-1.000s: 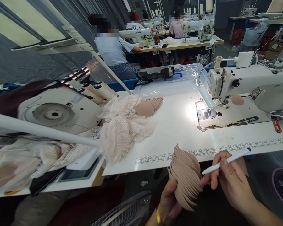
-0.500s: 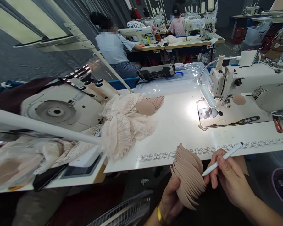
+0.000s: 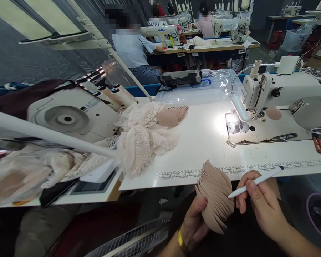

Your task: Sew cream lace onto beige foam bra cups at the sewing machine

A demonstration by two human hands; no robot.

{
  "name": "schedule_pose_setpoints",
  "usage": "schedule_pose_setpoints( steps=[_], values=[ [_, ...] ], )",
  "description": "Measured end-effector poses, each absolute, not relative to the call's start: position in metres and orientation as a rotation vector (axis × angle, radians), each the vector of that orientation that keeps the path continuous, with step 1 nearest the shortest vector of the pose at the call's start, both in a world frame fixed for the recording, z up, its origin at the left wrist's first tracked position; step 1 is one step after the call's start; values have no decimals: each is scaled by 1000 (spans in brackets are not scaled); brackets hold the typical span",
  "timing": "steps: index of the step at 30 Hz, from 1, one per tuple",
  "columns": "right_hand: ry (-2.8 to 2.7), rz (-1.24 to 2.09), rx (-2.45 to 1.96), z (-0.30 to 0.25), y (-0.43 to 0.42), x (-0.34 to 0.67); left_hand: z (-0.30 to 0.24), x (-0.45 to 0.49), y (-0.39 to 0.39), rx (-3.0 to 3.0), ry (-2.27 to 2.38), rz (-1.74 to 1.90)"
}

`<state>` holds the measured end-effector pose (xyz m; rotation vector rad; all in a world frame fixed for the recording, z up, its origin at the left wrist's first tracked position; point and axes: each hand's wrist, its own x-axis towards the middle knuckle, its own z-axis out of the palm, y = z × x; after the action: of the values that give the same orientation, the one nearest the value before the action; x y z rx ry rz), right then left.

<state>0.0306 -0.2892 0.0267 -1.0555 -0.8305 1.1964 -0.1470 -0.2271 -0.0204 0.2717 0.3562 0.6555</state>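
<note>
Near the front edge of the sewing table, my left hand (image 3: 194, 223) is closed around a fanned stack of beige fabric cups (image 3: 216, 198), thumb on the near side. A white marker pen (image 3: 256, 181) is pinched in my right hand (image 3: 266, 205), its dark end pointing up and right. The pen's pale tip meets the right edge of the stack; whether it presses on a cup I cannot tell. Cream lace fabric (image 3: 139, 142) lies on the table to the left, with more beige cups (image 3: 167, 118) against it.
A sewing machine (image 3: 259, 92) with a lit lamp stands at the right, a single beige cup (image 3: 274, 113) on its bed. A printed ruler (image 3: 176, 175) runs along the table's front. Thread cones (image 3: 124, 96) and a white pole (image 3: 56, 134) are left. People sit at machines behind.
The whole view has shifted slightly. Both hands keep their hold on the stack and the pen, and the pen tip stays at the stack's right edge.
</note>
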Motion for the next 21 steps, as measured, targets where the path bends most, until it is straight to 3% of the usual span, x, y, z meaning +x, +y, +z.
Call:
schedule_pose_setpoints(
  steps=[21],
  values=[
    [-892, 1082, -1162, 29, -290, 35, -16, -146, -224, 262, 334, 655]
  ],
)
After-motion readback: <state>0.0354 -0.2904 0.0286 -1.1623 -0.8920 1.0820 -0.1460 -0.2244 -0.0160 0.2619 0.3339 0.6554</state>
